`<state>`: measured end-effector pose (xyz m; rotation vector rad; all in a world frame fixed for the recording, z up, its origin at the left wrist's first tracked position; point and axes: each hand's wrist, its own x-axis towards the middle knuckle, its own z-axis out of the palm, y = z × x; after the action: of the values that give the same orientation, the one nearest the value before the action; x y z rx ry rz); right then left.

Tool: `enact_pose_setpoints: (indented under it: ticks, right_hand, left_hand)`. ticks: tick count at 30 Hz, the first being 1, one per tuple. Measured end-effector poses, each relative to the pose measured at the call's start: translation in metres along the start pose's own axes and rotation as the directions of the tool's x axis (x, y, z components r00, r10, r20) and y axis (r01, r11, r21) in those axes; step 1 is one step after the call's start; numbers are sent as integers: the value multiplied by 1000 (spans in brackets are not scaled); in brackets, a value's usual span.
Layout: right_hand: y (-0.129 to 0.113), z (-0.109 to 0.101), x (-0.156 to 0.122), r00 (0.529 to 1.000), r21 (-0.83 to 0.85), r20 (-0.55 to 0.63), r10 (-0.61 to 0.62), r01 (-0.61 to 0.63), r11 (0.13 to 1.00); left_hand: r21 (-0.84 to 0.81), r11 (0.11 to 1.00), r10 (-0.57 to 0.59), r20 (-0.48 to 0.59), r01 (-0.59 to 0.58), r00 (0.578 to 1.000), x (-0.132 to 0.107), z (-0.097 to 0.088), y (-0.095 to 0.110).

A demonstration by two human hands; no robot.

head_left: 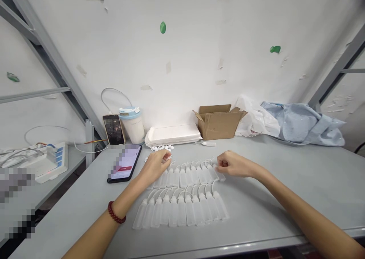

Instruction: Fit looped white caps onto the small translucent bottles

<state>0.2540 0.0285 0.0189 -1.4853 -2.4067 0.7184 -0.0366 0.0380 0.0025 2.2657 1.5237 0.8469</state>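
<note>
Two rows of slim, translucent white squeeze bottles lie on the grey table, each with a thin curved tube at its top. The front row (181, 211) is in full sight; my left hand partly covers the left end of the back row (186, 177). My left hand (158, 163) is closed in a pinch above that end, beside several small white caps (162, 148). Anything between its fingertips is too small to make out. My right hand (235, 164) is curled shut at the back row's right end, its fingertips at the last bottle (220, 176). Whether they grip it is hidden.
A phone (125, 164) lies left of the bottles. Behind it stand another phone (114, 129) and a blue-lidded cup (132, 126). Along the wall are a white tray (173, 133), an open cardboard box (219, 124), a plastic bag (255, 118) and blue cloth (308, 124).
</note>
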Motion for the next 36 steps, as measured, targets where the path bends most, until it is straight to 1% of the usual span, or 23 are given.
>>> enact_pose_setpoints:
  ticks: [4, 6, 10, 13, 15, 17, 19, 20, 22, 24, 26, 28, 29, 31, 36]
  right_hand:
    - [6, 5, 4, 998, -41, 28, 57, -56, 998]
    - [10, 6, 5, 997, -51, 34, 75, -74, 996]
    - [13, 6, 6, 993, -64, 38, 110, -108, 992]
    - [10, 2, 5, 993, -47, 15, 115, -114, 992]
    - [5, 0, 3, 996, 27, -24, 92, -91, 995]
    - [-3, -1, 1, 995, 145, -89, 40, -27, 989]
    - [-13, 2, -2, 991, 279, -137, -16, 54, 959]
    - [-19, 4, -3, 990, 354, -133, -39, 84, 931]
    - [-30, 10, -5, 994, 508, -85, -67, 101, 856]
    - [-40, 18, -7, 994, 618, -28, -107, 101, 780]
    - [-47, 25, -8, 987, 688, 28, -158, 96, 719]
    - [-50, 31, -9, 977, 736, 72, -203, 85, 672]
    - [-51, 34, -9, 973, 752, 84, -216, 81, 655]
    - [-51, 37, -8, 972, 766, 85, -221, 79, 639]
    - [-49, 38, -6, 985, 754, 46, -168, 76, 653]
  left_hand:
    - [-145, 988, -53, -34, 48, 998, -2, 1, 10]
    - [-270, 957, -113, -29, 101, 993, -4, 1, 15]
    - [-544, 808, -254, 23, 225, 967, -6, 3, 26]
    - [-628, 724, -291, 98, 287, 952, -8, 3, 33]
    - [-663, 670, -307, 162, 334, 938, -11, 4, 37]
    - [-697, 614, -302, 226, 371, 926, -13, 6, 40]
    - [-734, 546, -293, 283, 403, 913, -17, 8, 44]
    - [-753, 507, -291, 308, 419, 906, -18, 8, 46]
    - [-791, 427, -286, 342, 439, 895, -20, 10, 49]
    - [-831, 349, -275, 351, 433, 895, -22, 11, 53]
    - [-868, 284, -272, 335, 408, 902, -24, 11, 56]
    - [-891, 239, -271, 321, 387, 907, -25, 12, 57]
    - [-895, 230, -266, 321, 383, 909, -25, 12, 57]
    - [-892, 244, -252, 320, 380, 913, -25, 12, 57]
    - [-839, 404, -262, 274, 363, 925, -26, 15, 58]
